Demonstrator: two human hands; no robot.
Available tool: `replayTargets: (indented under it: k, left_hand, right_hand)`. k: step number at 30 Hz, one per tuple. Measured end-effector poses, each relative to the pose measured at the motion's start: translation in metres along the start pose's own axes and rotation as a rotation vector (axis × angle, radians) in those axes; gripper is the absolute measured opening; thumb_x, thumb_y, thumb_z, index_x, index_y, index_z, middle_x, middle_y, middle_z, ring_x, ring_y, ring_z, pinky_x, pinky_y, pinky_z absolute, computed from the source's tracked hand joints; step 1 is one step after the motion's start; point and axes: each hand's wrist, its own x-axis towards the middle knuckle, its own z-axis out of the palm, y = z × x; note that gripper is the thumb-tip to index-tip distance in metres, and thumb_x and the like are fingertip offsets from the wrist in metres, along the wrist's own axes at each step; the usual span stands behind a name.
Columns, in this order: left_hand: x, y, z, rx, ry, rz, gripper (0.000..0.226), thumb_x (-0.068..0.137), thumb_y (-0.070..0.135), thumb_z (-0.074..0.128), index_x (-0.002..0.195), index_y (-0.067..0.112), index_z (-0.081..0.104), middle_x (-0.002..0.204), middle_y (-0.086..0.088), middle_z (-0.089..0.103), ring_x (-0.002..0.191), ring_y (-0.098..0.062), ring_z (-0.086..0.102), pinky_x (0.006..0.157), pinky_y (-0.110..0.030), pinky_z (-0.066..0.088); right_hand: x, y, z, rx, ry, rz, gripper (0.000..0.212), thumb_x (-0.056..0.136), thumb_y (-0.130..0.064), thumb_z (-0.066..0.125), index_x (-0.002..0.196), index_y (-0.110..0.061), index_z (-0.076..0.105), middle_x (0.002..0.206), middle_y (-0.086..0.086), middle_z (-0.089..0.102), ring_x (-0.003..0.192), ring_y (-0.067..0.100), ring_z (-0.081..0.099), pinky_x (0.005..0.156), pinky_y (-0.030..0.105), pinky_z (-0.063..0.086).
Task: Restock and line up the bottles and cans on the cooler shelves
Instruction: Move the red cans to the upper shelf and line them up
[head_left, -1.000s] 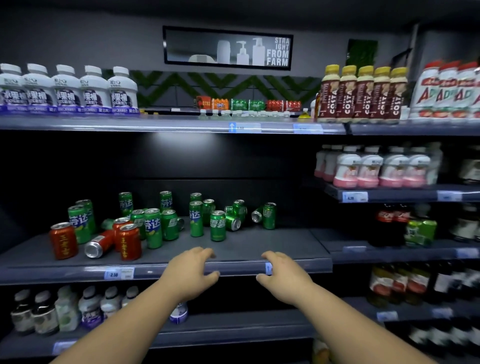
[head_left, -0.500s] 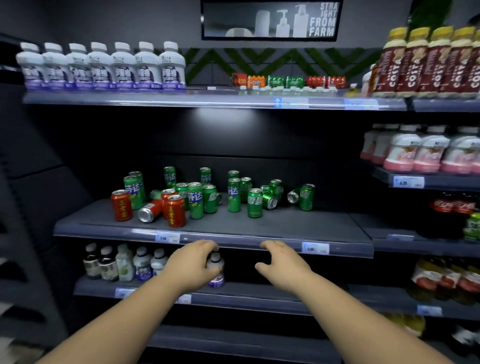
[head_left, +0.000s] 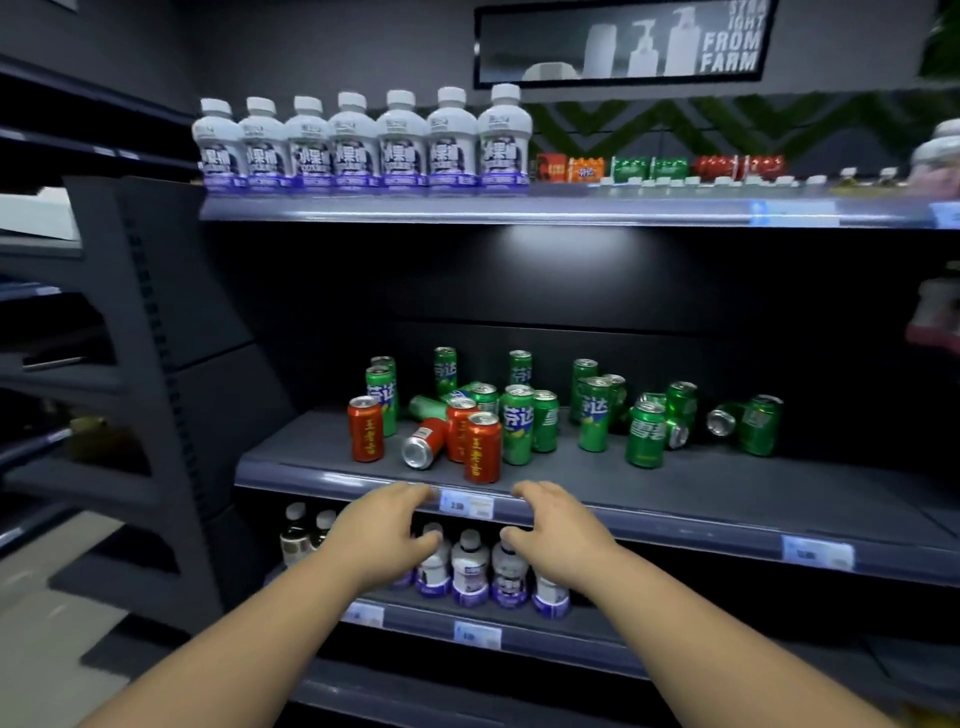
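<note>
Several green cans (head_left: 517, 423) and red cans (head_left: 482, 452) stand in a loose jumble on the middle shelf (head_left: 675, 480). One red can (head_left: 423, 441) lies on its side, and some green cans farther back and right lie down too. My left hand (head_left: 382, 535) and my right hand (head_left: 558, 535) hover side by side just below that shelf's front edge, fingers relaxed and loosely bent, holding nothing. A row of white bottles (head_left: 358, 145) with purple labels lines the top shelf (head_left: 467, 208).
Small white bottles (head_left: 470, 569) stand on the lower shelf behind my hands. A dark side panel (head_left: 171, 364) closes the shelf's left end, with more dark racks beyond it. Price tags (head_left: 467, 504) sit on the shelf edges. Blurred bottles show at the far right.
The view has swung left, so the cans sit nearer the middle and the rack's left end shows. Both hands have dropped from the shelf edge to just below it, still holding nothing.
</note>
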Motion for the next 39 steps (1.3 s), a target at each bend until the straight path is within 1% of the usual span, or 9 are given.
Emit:
replayTargets:
  k: [5,9,16,20,25,32,35,37,39]
  left_hand:
    - [0.025,-0.06,-0.005,0.01,-0.003,0.024,0.056,0.089,0.054,0.058,0.14,0.033,0.048,0.14,0.011,0.053,0.125,-0.012,0.052,0.097,-0.031,0.046]
    - [0.051,-0.081,0.005,-0.015,-0.039,0.051,0.057,0.088,0.055,0.058,0.14,0.033,0.048,0.139,0.011,0.053,0.124,-0.012,0.054,0.097,-0.033,0.048]
    - [0.11,-0.081,0.024,-0.043,-0.017,0.096,0.059,0.088,0.054,0.059,0.141,0.031,0.046,0.141,0.006,0.053,0.124,-0.015,0.054,0.096,-0.034,0.048]
    - [0.141,-0.08,0.025,-0.078,0.012,0.06,0.054,0.087,0.052,0.062,0.136,0.032,0.05,0.133,0.007,0.057,0.118,-0.015,0.056,0.092,-0.033,0.049]
    - [0.176,-0.092,0.024,-0.077,0.055,0.024,0.056,0.087,0.052,0.062,0.138,0.03,0.05,0.133,0.007,0.056,0.118,-0.015,0.056,0.091,-0.033,0.049]
    - [0.235,-0.098,0.032,-0.088,0.02,0.082,0.061,0.085,0.051,0.065,0.139,0.03,0.048,0.137,0.004,0.056,0.12,-0.017,0.057,0.094,-0.035,0.049]
    - [0.261,-0.093,0.043,-0.129,-0.028,0.135,0.071,0.08,0.053,0.07,0.143,0.034,0.041,0.142,0.005,0.054,0.117,-0.018,0.06,0.093,-0.035,0.051]
    - [0.275,-0.09,0.05,-0.136,-0.069,0.176,0.08,0.078,0.055,0.072,0.145,0.034,0.035,0.145,0.004,0.051,0.124,-0.019,0.056,0.097,-0.037,0.05]
    - [0.288,-0.092,0.058,-0.152,-0.094,0.2,0.081,0.075,0.057,0.074,0.143,0.035,0.035,0.142,0.004,0.052,0.124,-0.019,0.055,0.097,-0.039,0.05]
  right_hand:
    - [0.044,-0.034,0.019,0.038,0.043,0.051,0.06,0.095,-0.045,0.055,0.149,-0.026,0.039,0.15,0.0,0.042,0.132,0.022,0.046,0.102,0.039,0.045]
    - [0.068,-0.037,0.029,0.056,0.042,0.109,0.06,0.094,-0.046,0.058,0.148,-0.026,0.04,0.148,-0.001,0.043,0.131,0.022,0.047,0.102,0.039,0.045]
    - [0.12,-0.015,0.02,0.051,0.065,0.141,0.065,0.091,-0.045,0.062,0.149,-0.024,0.04,0.147,0.003,0.046,0.132,0.023,0.047,0.106,0.039,0.044]
    - [0.153,-0.003,0.014,0.087,0.061,0.118,0.06,0.089,-0.042,0.065,0.143,-0.027,0.044,0.141,0.002,0.05,0.124,0.022,0.052,0.1,0.038,0.047]
    - [0.199,0.003,0.013,0.087,0.086,0.095,0.068,0.087,-0.041,0.066,0.147,-0.027,0.038,0.147,0.001,0.044,0.128,0.023,0.05,0.098,0.038,0.048]
    - [0.228,0.006,0.025,0.091,0.09,0.145,0.077,0.08,-0.046,0.076,0.145,-0.032,0.036,0.144,-0.004,0.047,0.122,0.022,0.055,0.094,0.038,0.05]
    - [0.231,0.008,0.023,0.136,0.134,0.215,0.076,0.076,-0.044,0.079,0.14,-0.034,0.037,0.143,-0.007,0.051,0.119,0.022,0.057,0.092,0.041,0.052]
    - [0.232,0.008,0.021,0.121,0.15,0.246,0.076,0.076,-0.042,0.078,0.14,-0.036,0.036,0.144,-0.009,0.05,0.119,0.021,0.057,0.091,0.041,0.052]
    - [0.235,0.006,0.02,0.099,0.167,0.276,0.078,0.076,-0.041,0.078,0.141,-0.037,0.035,0.144,-0.009,0.05,0.12,0.02,0.057,0.089,0.038,0.052]
